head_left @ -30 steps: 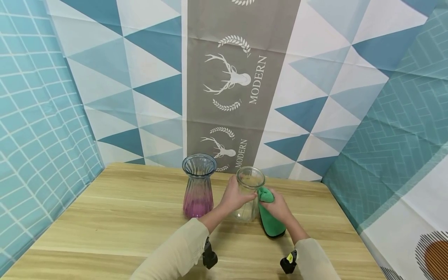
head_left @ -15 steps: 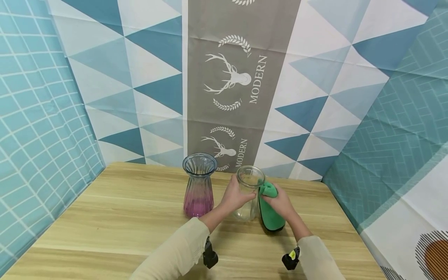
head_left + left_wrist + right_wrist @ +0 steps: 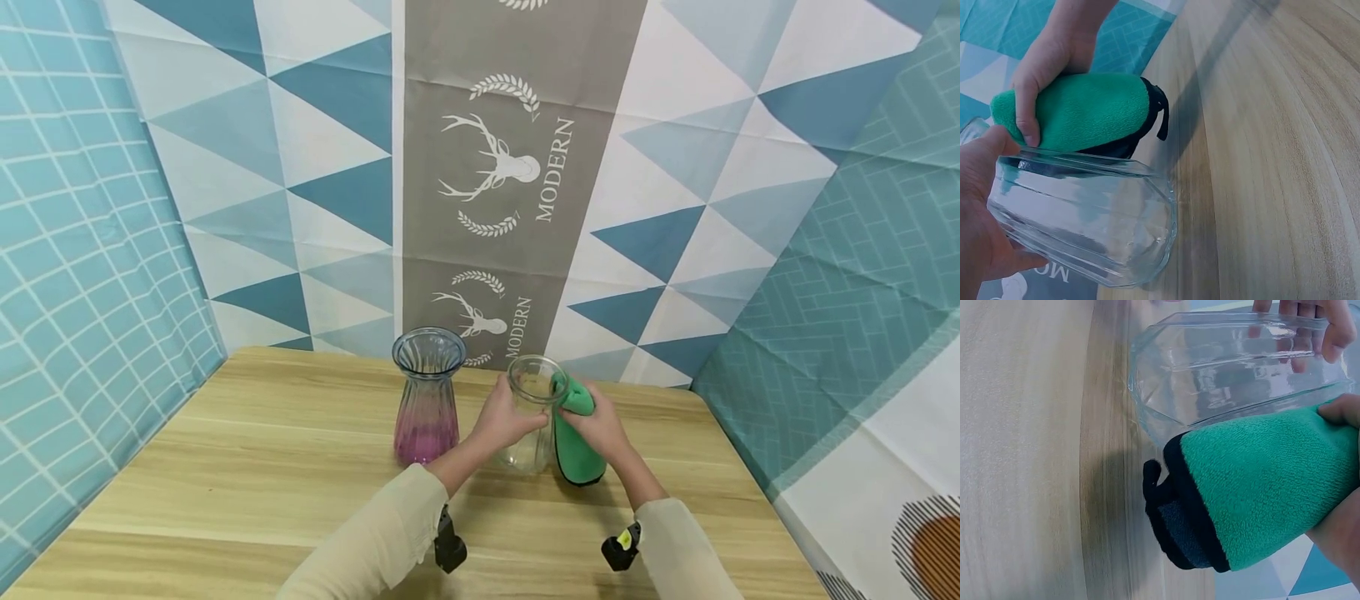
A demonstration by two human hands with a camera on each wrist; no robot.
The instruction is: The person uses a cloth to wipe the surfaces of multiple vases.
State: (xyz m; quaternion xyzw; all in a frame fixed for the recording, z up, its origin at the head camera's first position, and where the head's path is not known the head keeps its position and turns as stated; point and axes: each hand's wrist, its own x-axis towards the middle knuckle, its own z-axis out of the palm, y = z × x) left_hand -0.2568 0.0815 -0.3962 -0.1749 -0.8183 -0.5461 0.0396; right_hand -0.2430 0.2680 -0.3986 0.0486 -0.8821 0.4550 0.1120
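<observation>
A clear glass vase (image 3: 528, 454) stands on the wooden table, its round rim facing up. My left hand (image 3: 504, 421) grips it from the left, just below the rim. In the left wrist view, the faceted glass wall (image 3: 1091, 212) shows, with the thumb on one side and fingers on the other. My right hand (image 3: 606, 427) holds a folded green cloth (image 3: 581, 457) against the vase's right side. Black edging and a small black loop show at the cloth's lower end in the right wrist view, where the plush towelling (image 3: 1260, 481) hangs down beside the glass.
To the left of my left hand stands a ribbed glass vase (image 3: 425, 417), bluish at the rim and pink at the base. The wooden table (image 3: 262, 467) ends at a patterned fabric backdrop (image 3: 337, 208). Black wrist cameras hang below both wrists.
My right hand and the green cloth have shifted slightly away from me, up along the vase toward its rim. The left hand and both vases have stayed in place.
</observation>
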